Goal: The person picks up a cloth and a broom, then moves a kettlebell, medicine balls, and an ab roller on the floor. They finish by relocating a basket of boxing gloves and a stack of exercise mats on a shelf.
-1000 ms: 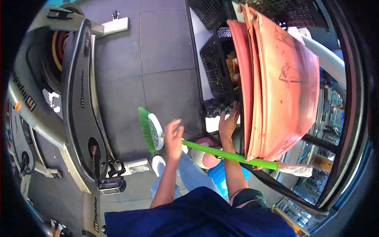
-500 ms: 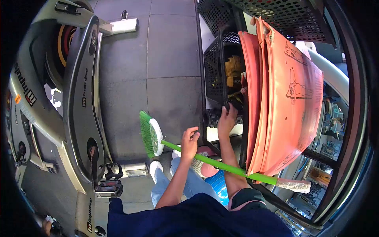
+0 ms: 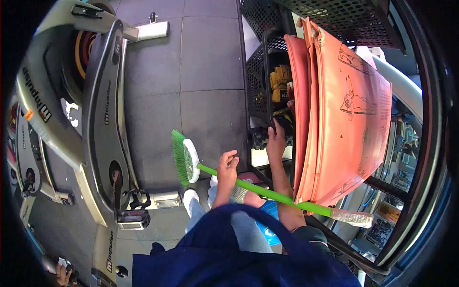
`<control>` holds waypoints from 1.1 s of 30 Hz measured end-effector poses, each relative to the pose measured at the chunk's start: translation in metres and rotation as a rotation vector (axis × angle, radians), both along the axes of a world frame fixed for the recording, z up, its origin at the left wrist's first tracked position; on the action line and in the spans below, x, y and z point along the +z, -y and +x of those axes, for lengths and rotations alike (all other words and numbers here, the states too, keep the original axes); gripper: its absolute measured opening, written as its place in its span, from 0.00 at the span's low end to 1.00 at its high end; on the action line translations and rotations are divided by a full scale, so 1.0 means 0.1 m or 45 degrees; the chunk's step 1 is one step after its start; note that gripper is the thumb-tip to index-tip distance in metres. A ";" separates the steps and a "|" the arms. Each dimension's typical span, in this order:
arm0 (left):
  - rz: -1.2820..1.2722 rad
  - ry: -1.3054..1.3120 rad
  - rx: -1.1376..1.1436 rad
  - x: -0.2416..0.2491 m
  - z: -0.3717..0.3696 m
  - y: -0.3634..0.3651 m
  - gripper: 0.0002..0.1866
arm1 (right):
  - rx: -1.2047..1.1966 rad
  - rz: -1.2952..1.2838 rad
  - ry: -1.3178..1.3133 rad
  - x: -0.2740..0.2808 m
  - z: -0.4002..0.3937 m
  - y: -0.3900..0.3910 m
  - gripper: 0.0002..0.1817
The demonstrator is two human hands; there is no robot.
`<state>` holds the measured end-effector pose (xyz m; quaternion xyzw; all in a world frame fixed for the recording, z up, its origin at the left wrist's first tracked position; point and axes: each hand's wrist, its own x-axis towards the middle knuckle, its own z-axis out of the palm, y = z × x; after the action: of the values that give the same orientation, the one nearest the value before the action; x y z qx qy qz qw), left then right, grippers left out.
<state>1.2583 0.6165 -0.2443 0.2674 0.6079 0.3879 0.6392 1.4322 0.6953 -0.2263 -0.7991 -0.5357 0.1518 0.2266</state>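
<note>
A broom with green bristles (image 3: 180, 158) and a bright green handle (image 3: 272, 193) slants across in front of me, its wrapped end at the right. My left hand (image 3: 226, 167) is above the handle, fingers partly curled and apart, with nothing seen in it. My right hand (image 3: 276, 138) reaches to the near edge of a black perforated basket (image 3: 258, 81); whether its fingers grip the rim is unclear. Yellow gloves (image 3: 280, 79) lie in the basket. Worn orange-pink folded mats (image 3: 349, 115) stand on the rack right beside my right hand.
Grey exercise bikes (image 3: 103, 110) stand at the left, with a pedal (image 3: 134, 219) near my legs. A black rack frame (image 3: 392, 191) holds more baskets. A blue ball (image 3: 271, 217) is low by my feet. Part of another person's hand (image 3: 62, 275) shows at the bottom left.
The view has shifted slightly. My right hand has moved a little up along the basket's near edge. My dark blue shirt now bulges farther up into view.
</note>
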 end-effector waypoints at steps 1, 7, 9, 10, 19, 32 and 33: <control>0.008 0.007 0.006 0.05 -0.03 0.04 0.13 | -0.091 -0.039 -0.194 0.09 -0.06 0.03 0.25; -0.175 0.085 0.319 0.63 -0.62 0.37 0.14 | -0.370 -0.199 -0.842 0.23 -0.25 1.27 0.31; -0.246 0.116 0.491 0.54 -0.91 0.63 0.13 | -0.339 -0.065 -0.976 0.21 -0.45 1.90 0.24; -0.249 0.148 0.497 0.60 -1.06 0.75 0.14 | -0.330 -0.094 -0.893 0.19 -0.52 2.15 0.21; -0.285 0.546 0.003 3.31 -2.15 0.80 0.18 | 0.381 -1.086 -0.878 1.48 -0.95 2.25 0.15; -0.259 -0.088 -0.338 4.14 -1.75 0.97 0.24 | 0.365 -0.808 -0.783 2.13 -0.94 1.81 0.14; -0.236 -0.185 -0.326 4.10 -1.74 0.96 0.24 | 0.384 -0.759 -0.765 2.18 -0.94 1.72 0.14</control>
<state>1.0839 0.5200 0.1655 0.3098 0.6467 0.2253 0.6596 1.3377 0.5233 -0.0080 -0.6629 -0.4896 0.5562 0.1075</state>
